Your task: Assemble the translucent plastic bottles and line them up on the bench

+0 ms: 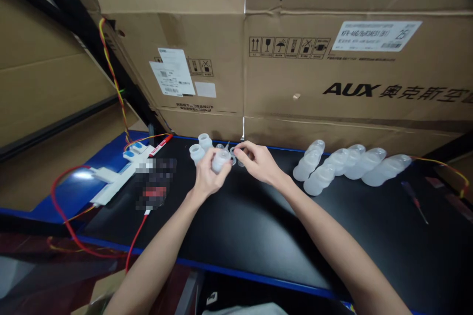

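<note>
My left hand (209, 176) is wrapped around a translucent white plastic bottle (220, 157), its mouth tilted up and away from me. Just to the right of it, my right hand (259, 162) has thumb and forefinger pinched close together; what they hold, if anything, is too small to make out. Small clear ring-like pieces (241, 163) lie on the black table beneath the right fingers, partly hidden by them. Behind the left hand stand two open bottles, a front one (196, 151) and a rear one (204, 140).
Several bottles with clear domed tops (320, 177) stand at the right on the black table (251, 241). A screwdriver (414, 202) lies farther right. At left are a power strip (121, 172), red cables and a red-and-white marker (161, 144). Large cardboard boxes (288, 93) wall the back.
</note>
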The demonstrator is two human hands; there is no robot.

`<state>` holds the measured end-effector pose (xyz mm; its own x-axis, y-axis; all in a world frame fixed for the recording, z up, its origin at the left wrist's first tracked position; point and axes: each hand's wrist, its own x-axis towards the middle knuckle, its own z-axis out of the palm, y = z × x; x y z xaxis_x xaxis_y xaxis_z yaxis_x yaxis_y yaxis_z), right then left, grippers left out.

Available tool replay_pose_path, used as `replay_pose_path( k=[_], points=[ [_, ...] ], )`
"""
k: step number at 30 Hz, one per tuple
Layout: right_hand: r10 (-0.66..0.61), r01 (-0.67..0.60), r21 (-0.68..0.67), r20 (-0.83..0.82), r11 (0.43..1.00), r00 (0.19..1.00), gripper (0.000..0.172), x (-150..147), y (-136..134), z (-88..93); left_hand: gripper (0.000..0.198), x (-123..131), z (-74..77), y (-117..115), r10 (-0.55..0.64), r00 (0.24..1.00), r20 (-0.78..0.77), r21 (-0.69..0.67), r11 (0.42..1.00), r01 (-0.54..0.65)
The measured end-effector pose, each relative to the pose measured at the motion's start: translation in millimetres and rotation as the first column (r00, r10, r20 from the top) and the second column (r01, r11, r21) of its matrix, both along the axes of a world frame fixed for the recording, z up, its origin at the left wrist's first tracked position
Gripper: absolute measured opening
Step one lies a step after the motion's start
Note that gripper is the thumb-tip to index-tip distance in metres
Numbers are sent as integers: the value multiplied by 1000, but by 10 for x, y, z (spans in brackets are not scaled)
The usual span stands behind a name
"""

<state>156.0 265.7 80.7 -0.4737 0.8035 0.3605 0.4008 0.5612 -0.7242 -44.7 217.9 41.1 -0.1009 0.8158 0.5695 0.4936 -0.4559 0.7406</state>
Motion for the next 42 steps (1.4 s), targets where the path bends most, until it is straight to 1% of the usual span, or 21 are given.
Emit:
replay_pose_path(
  k=[2,4,6,8,10,11,14,16,18,19,21,23,25,27,30,32,35,38,40,41,42],
  points=[
    [24,-25,30,37,999,999,35,47,-52,133,25,92,-7,-50,-4,993,-121,15,1000,6],
    [47,-56,78,112,995,993,34,84,-107,233,25,171,-29,-84,7,975,-222,13,1000,-5],
    [77,-97,100,182,990,980,30,117,-145,287,26,230,-63,-101,43,955,-295,10,999,-41],
    [118,-140,89,220,986,968,20,147,-155,293,28,268,-104,-104,71,940,-333,-3,997,-77],
    [156,-176,75,227,981,961,10,174,-140,264,32,288,-140,-91,62,938,-341,-31,997,-77],
    [172,-193,76,225,978,959,9,185,-126,245,35,292,-152,-81,46,943,-330,-48,997,-66],
    [229,-252,100,203,962,952,22,211,-77,209,43,288,-154,-42,-42,970,-239,-116,993,15],
    [270,-293,116,183,949,945,28,224,-52,213,40,271,-133,-18,-145,979,-141,-168,978,120],
    [296,-312,106,147,944,944,29,238,-39,237,36,242,-111,1,-285,959,-14,-240,932,273],
    [308,-319,86,121,944,944,29,246,-38,252,37,221,-104,12,-355,933,62,-279,891,358],
    [339,-340,26,52,940,939,29,262,-42,281,42,169,-101,36,-456,857,239,-341,787,514],
    [365,-365,-25,-10,931,931,27,274,-52,299,47,109,-105,62,-499,773,391,-354,694,627],
    [370,-371,-30,-42,928,928,22,276,-64,298,48,55,-104,83,-511,712,482,-343,638,690],
    [360,-361,5,-65,933,931,17,267,-76,278,45,22,-94,87,-523,667,531,-330,597,731],
    [350,-348,41,-154,937,924,9,229,-89,230,41,28,-68,57,-542,612,576,-299,557,775],
    [325,-334,5,-243,943,914,6,198,-82,206,40,66,-53,19,-544,617,568,-296,565,770],
    [241,-295,-76,-407,952,881,18,186,-10,190,43,126,-40,-27,-510,689,514,-307,641,703],
    [134,-233,-120,-539,965,832,29,255,147,155,41,113,-34,-13,-481,744,463,-284,715,639],
    [80,-172,-140,-503,975,861,38,327,269,84,38,40,-35,34,-472,759,448,-235,757,609],
    [62,-138,-146,-432,980,900,38,359,324,31,38,-10,-37,63,-469,755,459,-193,777,600],
    [56,-109,-148,-325,983,944,34,382,369,-33,40,-64,-39,94,-468,739,485,-143,791,595]
  ],
)
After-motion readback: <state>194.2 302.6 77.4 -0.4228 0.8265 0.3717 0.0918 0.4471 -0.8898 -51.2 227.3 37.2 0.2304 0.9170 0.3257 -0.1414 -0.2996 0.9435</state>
